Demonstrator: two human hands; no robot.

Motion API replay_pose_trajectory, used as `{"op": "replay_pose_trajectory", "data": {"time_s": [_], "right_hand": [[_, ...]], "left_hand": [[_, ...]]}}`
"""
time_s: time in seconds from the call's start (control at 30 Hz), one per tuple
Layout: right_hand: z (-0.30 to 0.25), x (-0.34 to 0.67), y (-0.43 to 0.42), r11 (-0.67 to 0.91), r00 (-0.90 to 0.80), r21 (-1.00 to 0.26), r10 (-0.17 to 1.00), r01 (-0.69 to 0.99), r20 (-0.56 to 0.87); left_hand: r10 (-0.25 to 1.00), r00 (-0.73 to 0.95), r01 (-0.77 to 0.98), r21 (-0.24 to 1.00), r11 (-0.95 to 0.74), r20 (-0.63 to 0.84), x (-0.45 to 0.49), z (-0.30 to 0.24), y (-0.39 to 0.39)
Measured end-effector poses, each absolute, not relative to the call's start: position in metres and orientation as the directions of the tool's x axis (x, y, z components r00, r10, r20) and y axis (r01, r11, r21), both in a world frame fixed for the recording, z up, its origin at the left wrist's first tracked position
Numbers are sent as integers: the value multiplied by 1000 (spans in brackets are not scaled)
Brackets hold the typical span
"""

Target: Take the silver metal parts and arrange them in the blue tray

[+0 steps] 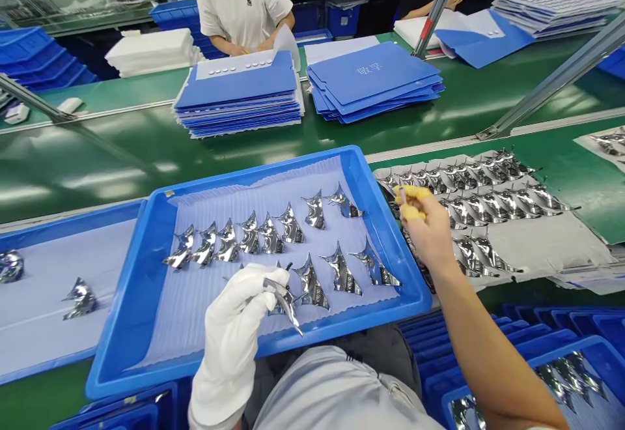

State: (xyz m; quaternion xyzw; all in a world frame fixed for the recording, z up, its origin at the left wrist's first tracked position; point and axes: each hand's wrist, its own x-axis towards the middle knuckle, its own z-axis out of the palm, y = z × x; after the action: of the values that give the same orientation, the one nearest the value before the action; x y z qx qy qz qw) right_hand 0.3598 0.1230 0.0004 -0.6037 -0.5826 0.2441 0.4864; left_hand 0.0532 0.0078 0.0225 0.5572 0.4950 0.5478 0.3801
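My left hand [234, 326], in a white glove, pinches a curved, pointed chrome metal part [286, 303] above the front of a blue tray [131, 286]. Rows of similar shiny pointed parts [249, 234] lie on the pale liner inside it. My right hand [424, 221] has yellow covers on its fingertips and is raised over the tray's right edge. Its fingers are closed around a small, pale, narrow thing [402, 196] that is too small to name. Close by, more chrome parts [481, 207] stand in rows on a paper-covered board.
Another blue tray [49, 365] with a few chrome parts adjoins on the left. Stacks of blue folders [239, 94] lie across the green bench [97, 156]. A metal post [551, 85] slants up at right. Stacked trays [527, 352] stand lower right. A co-worker [244, 6] sits opposite.
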Motion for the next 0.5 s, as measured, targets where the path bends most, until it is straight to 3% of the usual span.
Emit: {"op": "replay_pose_trajectory", "data": {"time_s": [0.1, 0.23, 0.37, 0.5], "right_hand": [[22, 318, 72, 206, -42, -942, 979, 266, 202], [24, 270, 37, 370, -333, -922, 889, 115, 316], [21, 249, 32, 443, -408, -896, 824, 30, 393], [24, 241, 33, 490, -431, -870, 797, 53, 423]], "left_hand": [[976, -97, 69, 980, -188, 194, 52, 20, 5], [987, -109, -56, 990, -129, 123, 52, 18, 2], [993, -114, -149, 988, -46, 29, 51, 17, -2], [995, -99, -211, 977, 11, -33, 50, 15, -5]]}}
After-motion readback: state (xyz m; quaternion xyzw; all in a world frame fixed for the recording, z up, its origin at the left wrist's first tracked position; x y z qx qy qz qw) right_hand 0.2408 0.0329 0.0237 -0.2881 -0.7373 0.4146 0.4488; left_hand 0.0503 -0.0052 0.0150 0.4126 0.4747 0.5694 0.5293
